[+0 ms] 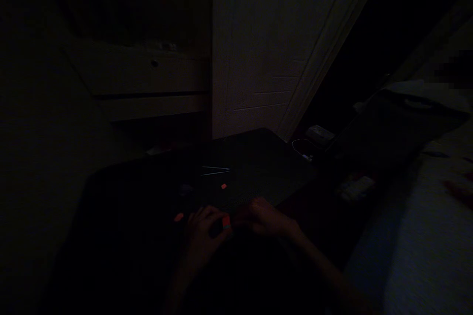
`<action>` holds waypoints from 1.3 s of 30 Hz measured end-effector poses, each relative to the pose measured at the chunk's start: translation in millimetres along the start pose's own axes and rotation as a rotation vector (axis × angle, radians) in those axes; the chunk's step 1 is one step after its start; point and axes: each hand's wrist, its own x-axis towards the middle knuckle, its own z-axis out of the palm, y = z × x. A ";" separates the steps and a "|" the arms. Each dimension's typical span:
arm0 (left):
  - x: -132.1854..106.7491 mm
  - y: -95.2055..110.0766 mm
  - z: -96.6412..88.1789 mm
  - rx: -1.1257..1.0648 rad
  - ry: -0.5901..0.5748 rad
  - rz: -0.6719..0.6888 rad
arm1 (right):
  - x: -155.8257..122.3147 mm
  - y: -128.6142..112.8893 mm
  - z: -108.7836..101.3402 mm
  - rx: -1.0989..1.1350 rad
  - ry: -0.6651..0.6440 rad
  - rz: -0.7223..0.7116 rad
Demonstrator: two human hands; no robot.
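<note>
Between the thumb and fingertips of my left hand (202,234) is a small orange-red block (226,222). My right hand (266,215) is just right of it, with the fingers curled together and pointing at the block. Whatever those fingers hold, if anything, is lost in the dark. One small orange piece (223,186) lies on the dark table (266,167) beyond my hands. Another orange piece (179,217) rests left of my left hand. Farther back are thin V-shaped metal tweezers (215,171), and a dim dark lump (185,189) sits to their left.
The room is very dark. Behind the table stand a drawer unit (155,76) and a pale panelled door (258,59). To the right are a white cable (301,142), a box-like item (320,134), a pale packet (357,188) and a bed-like light surface (432,246).
</note>
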 end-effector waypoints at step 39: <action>-2.4 -2.0 0.6 -0.057 0.074 0.032 | -9.5 -5.8 23.6 0.234 0.317 0.107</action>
